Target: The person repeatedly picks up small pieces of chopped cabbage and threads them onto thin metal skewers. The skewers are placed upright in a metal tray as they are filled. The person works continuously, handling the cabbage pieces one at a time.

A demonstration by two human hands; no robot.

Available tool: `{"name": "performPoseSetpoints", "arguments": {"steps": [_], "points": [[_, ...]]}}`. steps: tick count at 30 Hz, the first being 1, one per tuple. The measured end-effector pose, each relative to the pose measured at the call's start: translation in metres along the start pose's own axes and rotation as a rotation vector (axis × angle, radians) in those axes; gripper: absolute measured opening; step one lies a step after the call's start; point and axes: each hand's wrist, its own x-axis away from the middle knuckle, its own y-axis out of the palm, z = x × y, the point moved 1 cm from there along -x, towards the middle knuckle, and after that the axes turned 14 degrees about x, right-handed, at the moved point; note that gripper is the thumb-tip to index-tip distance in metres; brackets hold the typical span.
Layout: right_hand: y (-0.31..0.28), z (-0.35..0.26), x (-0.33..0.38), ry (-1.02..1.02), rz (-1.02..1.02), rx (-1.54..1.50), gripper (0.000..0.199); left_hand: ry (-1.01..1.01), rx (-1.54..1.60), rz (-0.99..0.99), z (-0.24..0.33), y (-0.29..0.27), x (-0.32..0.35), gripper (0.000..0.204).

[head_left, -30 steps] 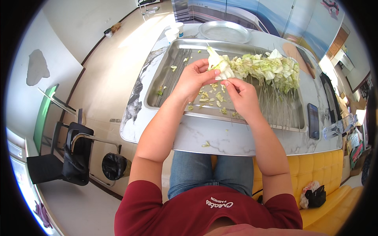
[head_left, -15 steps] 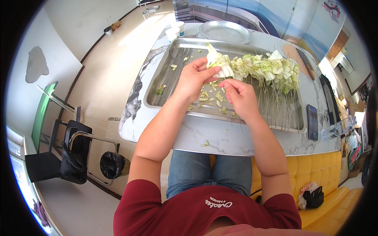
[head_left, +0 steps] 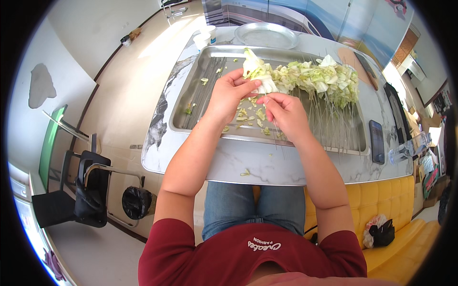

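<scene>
Left hand (head_left: 231,97): fingers clamped on pale leaves (head_left: 257,72), over the tray (head_left: 243,130).
Right hand (head_left: 285,116): thumb and finger pinched, seemingly on a thin skewer (head_left: 276,127), just below the leaves.
Leaf risk: tearing, if pushed crooked.
Finger risk: a prick, should the tip break through.

Wht wall (head_left: 86,38) L, sunlit beige flr (head_left: 121,90), blk chair (head_left: 53,209), yel sofa (head_left: 365,196) R

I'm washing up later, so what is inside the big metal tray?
The tray holds thin skewers at its left, loose leaf scraps mid-tray and threaded leaf pieces at right. Whatever lies beneath those pieces, the left hand or the right hand is hidden.
</scene>
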Motion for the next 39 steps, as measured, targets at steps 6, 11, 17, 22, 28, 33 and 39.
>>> {"name": "performPoseSetpoints", "arguments": {"steps": [6, 11, 17, 22, 28, 33, 39], "points": [[-0.005, -0.008, 0.004, 0.081, -0.072, 0.071, 0.016, 0.031, -0.013, 0.106, 0.001, -0.007, -0.002, 0.035], [-0.01, 0.008, -0.002, -0.02, 0.102, 0.196, 0.015, -0.211, -0.178, 0.099, -0.011, 0.006, -0.001, 0.035], [-0.017, 0.007, -0.006, 0.071, 0.122, 0.16, 0.018, -0.258, -0.344, 0.059, -0.023, 0.011, -0.025, 0.019], [-0.032, 0.013, -0.013, 0.136, 0.199, 0.263, 0.022, -0.334, -0.41, 0.063, -0.036, 0.025, -0.051, 0.021], [-0.035, 0.032, -0.019, 0.132, 0.209, 0.654, 0.019, -0.385, -0.615, 0.066, -0.06, 0.016, -0.071, 0.025], [-0.031, 0.03, -0.016, 0.011, 0.322, 0.8, 0.019, -0.291, -0.85, 0.051, -0.063, 0.0, -0.081, 0.033], [-0.032, 0.03, -0.015, 0.022, 0.338, 0.855, 0.021, -0.243, -0.956, 0.031, -0.054, 0.009, -0.076, 0.04]]}}
